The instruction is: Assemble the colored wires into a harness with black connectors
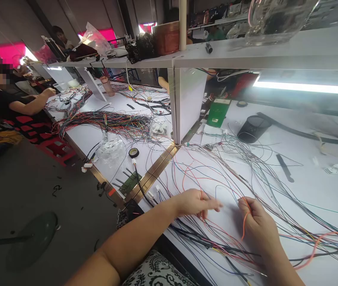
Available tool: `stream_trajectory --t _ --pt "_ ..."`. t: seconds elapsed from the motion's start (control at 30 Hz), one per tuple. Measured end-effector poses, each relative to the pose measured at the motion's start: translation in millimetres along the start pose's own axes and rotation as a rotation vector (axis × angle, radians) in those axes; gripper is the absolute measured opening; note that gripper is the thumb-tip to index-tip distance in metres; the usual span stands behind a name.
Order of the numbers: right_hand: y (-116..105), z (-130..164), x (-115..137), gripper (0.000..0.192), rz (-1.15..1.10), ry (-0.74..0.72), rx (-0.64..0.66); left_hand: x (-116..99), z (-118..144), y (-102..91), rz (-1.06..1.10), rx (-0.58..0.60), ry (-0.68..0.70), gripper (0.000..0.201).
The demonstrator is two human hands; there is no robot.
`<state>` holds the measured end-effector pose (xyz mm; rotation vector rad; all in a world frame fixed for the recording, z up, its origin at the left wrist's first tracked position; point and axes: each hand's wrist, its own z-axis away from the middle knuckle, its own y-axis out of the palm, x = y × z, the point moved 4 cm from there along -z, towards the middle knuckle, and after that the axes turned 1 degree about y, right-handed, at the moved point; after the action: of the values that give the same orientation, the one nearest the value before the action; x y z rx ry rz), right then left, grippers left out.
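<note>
Probably separating out one orange wire (244, 226)

Pinching it in right hand (257, 216), at 4 o'clock of view. Holding left hand (194, 202) half-curled at 5 o'clock; cannot tell whether gripping anything. Next, likely calls for drawing orange wire clear without snagging dark wires (195, 236), lower at 5 o'clock.

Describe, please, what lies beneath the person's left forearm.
Electrical wires emerge from beneath the left forearm onto the white tabletop; the stretches directly underneath are covered and cannot be seen.
</note>
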<state>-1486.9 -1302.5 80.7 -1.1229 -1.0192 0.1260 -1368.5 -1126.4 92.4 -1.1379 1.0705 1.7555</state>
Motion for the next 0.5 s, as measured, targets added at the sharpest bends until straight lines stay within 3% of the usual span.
stream_trajectory --t 0.1,0.13,0.17,0.2,0.3,0.37,0.5 --pt "0.1 -3.1 -3.4 0.037 0.009 -0.010 -0.005 -17.2 21.9 10.5 -0.077 0.362 0.016 0.029" --pt "-0.1 -3.6 -4.2 0.037 0.010 -0.004 -0.013 -21.6 28.7 9.3 -0.040 0.433 -0.001 0.031" --pt "-0.4 -3.9 -4.5 0.036 0.009 -0.001 -0.022 -26.0 33.4 4.2 0.030 0.428 -0.004 0.032" --pt "-0.7 -4.2 -4.5 0.035 0.008 0.000 -0.029 -30.7 35.6 -5.0 0.131 0.346 0.027 0.032" --pt "-0.9 -5.0 -3.1 0.032 0.010 -0.016 -0.040 -42.8 37.4 -50.8 0.521 -0.161 0.296 0.026" --pt "-0.9 -5.6 -2.6 0.032 0.014 -0.023 -0.045 -44.9 38.9 -80.6 0.712 -0.425 0.448 0.019" --pt "-1.0 -7.1 -2.4 0.033 0.010 -0.038 -0.054 -40.9 36.8 -120.6 0.822 -0.676 0.457 0.018"
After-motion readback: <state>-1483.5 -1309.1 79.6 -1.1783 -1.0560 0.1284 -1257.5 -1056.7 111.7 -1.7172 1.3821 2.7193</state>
